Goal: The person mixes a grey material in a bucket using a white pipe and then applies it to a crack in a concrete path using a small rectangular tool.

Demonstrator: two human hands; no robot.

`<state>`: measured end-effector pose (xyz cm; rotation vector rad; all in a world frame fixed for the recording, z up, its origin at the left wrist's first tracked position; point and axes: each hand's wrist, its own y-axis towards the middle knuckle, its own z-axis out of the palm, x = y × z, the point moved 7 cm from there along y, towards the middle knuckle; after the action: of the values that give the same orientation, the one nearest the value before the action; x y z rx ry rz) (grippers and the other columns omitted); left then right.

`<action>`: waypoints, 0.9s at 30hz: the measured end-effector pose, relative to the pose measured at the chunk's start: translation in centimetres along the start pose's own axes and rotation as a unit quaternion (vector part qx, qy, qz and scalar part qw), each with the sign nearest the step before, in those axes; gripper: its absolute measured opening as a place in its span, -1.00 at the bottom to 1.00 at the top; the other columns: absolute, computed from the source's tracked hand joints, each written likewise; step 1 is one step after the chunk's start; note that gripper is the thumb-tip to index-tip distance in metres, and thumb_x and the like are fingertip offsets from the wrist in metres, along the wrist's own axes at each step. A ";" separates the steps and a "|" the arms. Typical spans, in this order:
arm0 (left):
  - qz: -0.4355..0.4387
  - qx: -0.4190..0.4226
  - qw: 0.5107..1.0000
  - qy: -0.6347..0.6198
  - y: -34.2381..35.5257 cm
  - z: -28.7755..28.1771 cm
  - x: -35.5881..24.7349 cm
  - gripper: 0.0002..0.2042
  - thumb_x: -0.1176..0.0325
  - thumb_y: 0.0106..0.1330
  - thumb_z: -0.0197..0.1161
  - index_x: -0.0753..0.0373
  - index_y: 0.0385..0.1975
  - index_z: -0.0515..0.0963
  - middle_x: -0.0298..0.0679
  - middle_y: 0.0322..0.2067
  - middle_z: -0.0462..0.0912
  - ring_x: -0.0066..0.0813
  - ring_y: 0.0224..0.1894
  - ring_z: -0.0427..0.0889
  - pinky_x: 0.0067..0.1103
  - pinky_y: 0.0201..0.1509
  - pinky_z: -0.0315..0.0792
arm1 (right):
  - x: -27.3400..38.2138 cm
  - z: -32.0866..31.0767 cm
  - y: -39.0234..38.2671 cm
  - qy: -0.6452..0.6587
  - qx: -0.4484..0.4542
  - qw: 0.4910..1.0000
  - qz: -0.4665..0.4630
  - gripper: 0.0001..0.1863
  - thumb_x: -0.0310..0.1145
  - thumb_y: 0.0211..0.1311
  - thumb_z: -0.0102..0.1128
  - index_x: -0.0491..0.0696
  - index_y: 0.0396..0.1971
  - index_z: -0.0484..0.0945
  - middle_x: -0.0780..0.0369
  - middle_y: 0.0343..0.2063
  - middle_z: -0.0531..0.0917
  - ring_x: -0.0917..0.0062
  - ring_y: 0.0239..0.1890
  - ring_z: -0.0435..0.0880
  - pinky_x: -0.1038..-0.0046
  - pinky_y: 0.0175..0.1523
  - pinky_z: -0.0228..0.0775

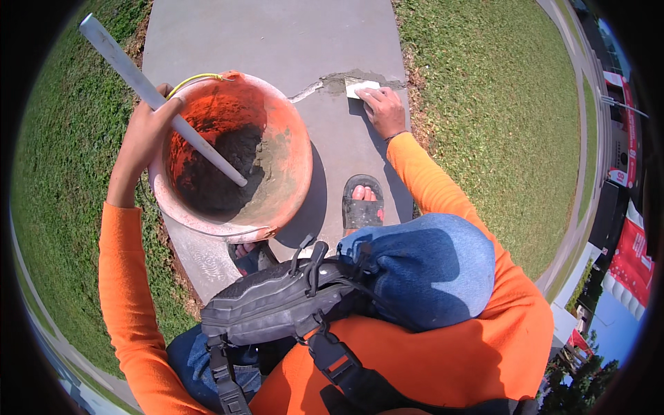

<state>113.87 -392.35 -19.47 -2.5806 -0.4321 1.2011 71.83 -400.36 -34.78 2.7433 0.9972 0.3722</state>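
Now the left hand holds a slanting pipe at the rim of a bucket with mortar inside, while the right hand narrowly pinches a white scraper at a grey smear on the path.

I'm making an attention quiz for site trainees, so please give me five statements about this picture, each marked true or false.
1. The left hand grips the white pipe. True.
2. The pipe's lower end is outside the orange bucket. False: it is inside the bucket.
3. The right hand is empty. False: that hand holds a pale flat piece.
4. Grass lies on both sides of the walkway. True.
5. Both sleeves are orange. True.
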 end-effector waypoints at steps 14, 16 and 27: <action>0.001 -0.005 1.000 0.001 -0.1 0.0 0.2 -0.63 0.10 0.28 0.10 0.39 -0.34 0.45 -0.19 -0.47 0.42 -0.45 -0.34 0.41 -0.49 -0.17 0.35 | -0.6 -1.9 -0.1 0.048 -0.053 0.993 0.091 -0.56 -0.45 -0.07 0.42 0.15 -0.08 0.68 0.41 -0.16 0.70 0.45 -0.13 0.59 0.34 0.01 0.48; 0.012 -0.010 1.000 0.006 -0.1 0.0 0.2 -0.63 0.10 0.28 0.10 0.39 -0.33 0.45 -0.19 -0.47 0.43 -0.45 -0.34 0.41 -0.49 -0.17 0.36 | 0.1 -1.3 0.3 0.019 -0.052 0.995 0.077 -0.57 -0.45 -0.06 0.41 0.16 -0.08 0.68 0.42 -0.18 0.71 0.45 -0.13 0.60 0.33 0.01 0.48; -0.022 -0.003 0.999 -0.032 -0.6 -0.1 0.5 -0.63 0.10 0.28 0.11 0.38 -0.34 0.46 -0.22 -0.47 0.43 -0.46 -0.35 0.40 -0.50 -0.17 0.36 | 0.9 -2.1 0.2 0.136 -0.077 0.978 0.138 -0.70 -0.44 0.08 0.31 0.00 -0.13 0.66 0.28 -0.20 0.74 0.42 -0.19 0.71 0.37 -0.06 0.55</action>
<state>114.18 -391.63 -19.60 -2.5300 -0.5040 1.2711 71.99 -399.68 -32.56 2.7367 0.6065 0.8506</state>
